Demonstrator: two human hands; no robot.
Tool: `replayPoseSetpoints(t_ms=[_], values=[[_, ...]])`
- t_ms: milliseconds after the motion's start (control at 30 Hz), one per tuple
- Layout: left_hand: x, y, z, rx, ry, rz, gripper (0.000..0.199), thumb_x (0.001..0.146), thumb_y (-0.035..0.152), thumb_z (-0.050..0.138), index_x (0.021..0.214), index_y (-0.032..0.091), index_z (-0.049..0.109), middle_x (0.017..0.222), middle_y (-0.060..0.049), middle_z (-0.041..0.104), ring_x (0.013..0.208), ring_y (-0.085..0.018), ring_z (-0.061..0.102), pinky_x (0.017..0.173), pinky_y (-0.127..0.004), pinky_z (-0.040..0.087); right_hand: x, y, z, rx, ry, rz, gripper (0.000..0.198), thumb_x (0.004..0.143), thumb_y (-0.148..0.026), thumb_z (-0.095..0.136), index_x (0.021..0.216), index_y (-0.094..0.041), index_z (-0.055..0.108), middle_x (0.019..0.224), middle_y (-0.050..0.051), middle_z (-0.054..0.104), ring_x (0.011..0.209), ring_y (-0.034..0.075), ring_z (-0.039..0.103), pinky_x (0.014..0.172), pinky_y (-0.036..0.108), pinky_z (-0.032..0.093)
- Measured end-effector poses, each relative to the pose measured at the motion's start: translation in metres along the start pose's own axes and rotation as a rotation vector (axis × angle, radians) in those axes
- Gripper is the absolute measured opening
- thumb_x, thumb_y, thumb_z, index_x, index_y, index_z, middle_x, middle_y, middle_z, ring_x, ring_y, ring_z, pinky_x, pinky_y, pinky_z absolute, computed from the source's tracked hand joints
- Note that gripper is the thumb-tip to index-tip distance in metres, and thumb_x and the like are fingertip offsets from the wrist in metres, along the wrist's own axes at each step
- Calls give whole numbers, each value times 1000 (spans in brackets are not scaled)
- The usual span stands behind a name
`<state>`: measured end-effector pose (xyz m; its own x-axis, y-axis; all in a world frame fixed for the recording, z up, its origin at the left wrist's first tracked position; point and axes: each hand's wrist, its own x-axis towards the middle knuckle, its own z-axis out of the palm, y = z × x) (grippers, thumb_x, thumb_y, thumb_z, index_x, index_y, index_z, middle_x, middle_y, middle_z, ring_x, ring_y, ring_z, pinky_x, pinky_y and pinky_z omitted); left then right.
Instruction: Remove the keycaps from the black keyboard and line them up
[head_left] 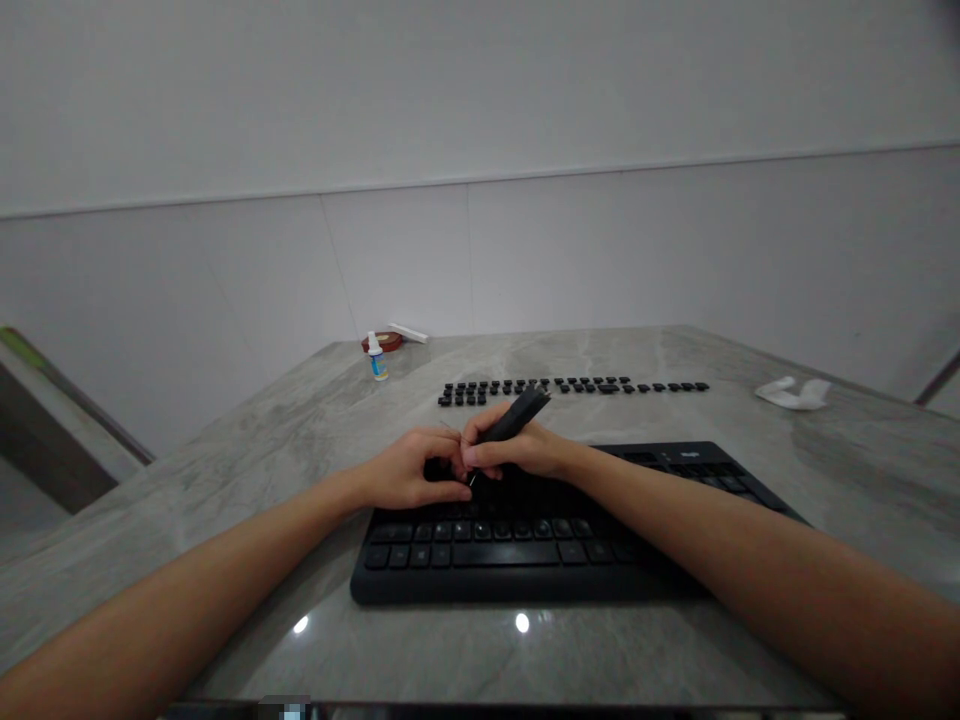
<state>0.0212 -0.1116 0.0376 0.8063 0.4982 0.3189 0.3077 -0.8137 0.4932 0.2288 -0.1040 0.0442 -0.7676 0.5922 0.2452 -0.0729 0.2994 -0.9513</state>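
A black keyboard [517,585] lies in front of me, with keycaps on its lower rows and part of its upper area hidden under my hands. My right hand [517,445] is closed around a black brush-like tool [517,413], held slanted with its frayed-looking end up to the right. A thin shiny tip shows below the fingers, close over the keys. My left hand [420,468] rests at the keyboard's upper left, fingers curled and thumb stretched toward that tip. Its fingertips meet those of my right hand; what they pinch is hidden.
Loose black keycaps [461,391] stand in rows on the grey marbled table [285,440] behind the keyboard. A small white-and-blue spray bottle [377,360], a reddish-brown object [390,343] and a white strip [409,333] are back left. Crumpled white tissue [793,393] lies right.
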Motion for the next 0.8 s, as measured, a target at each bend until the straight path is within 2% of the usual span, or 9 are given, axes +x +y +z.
replayPoseSetpoints(t_ms=[167, 267, 367, 467, 667, 800], values=[[-2, -1, 2, -3, 127, -119, 21, 85, 32, 64, 76, 15, 57, 73, 0, 59, 69, -13, 54, 67, -25, 44, 4, 8, -1, 181, 138, -12, 27, 70, -34, 72, 80, -11, 61, 63, 1, 59, 51, 11, 54, 43, 22, 49], [-3, -2, 3, 22, 187, -125, 23, 88, 31, 60, 72, 15, 54, 70, 1, 57, 67, -12, 52, 67, -24, 42, 6, 10, -3, 240, 241, -37, 31, 70, -36, 72, 85, -11, 61, 76, 3, 62, 56, 12, 58, 41, 24, 52], [-3, -2, 4, 46, 196, -98, 23, 89, 30, 58, 72, 15, 54, 69, 1, 56, 65, -11, 50, 65, -24, 41, 8, 11, -4, 239, 298, -23, 31, 71, -37, 71, 84, -11, 60, 77, 3, 61, 54, 12, 58, 40, 25, 52], [-4, -3, 4, 59, 208, -63, 21, 91, 28, 57, 74, 15, 55, 71, 0, 57, 67, -12, 51, 66, -24, 41, 8, 11, -4, 193, 292, 0, 32, 71, -40, 70, 84, -11, 60, 74, 3, 61, 53, 12, 57, 40, 25, 52], [-4, -4, 5, 60, 199, 42, 16, 92, 24, 58, 79, 14, 58, 79, -1, 62, 74, -12, 57, 71, -24, 44, 6, 11, -1, 36, 172, 21, 33, 73, -43, 69, 79, -12, 59, 65, 0, 58, 48, 9, 53, 36, 19, 47], [-4, -1, 5, 85, 216, 67, 17, 92, 24, 57, 79, 14, 58, 77, -2, 62, 73, -12, 56, 71, -23, 43, 6, 11, 0, -21, 203, 29, 36, 72, -46, 70, 76, -12, 60, 58, -2, 55, 41, 7, 49, 34, 18, 44]])
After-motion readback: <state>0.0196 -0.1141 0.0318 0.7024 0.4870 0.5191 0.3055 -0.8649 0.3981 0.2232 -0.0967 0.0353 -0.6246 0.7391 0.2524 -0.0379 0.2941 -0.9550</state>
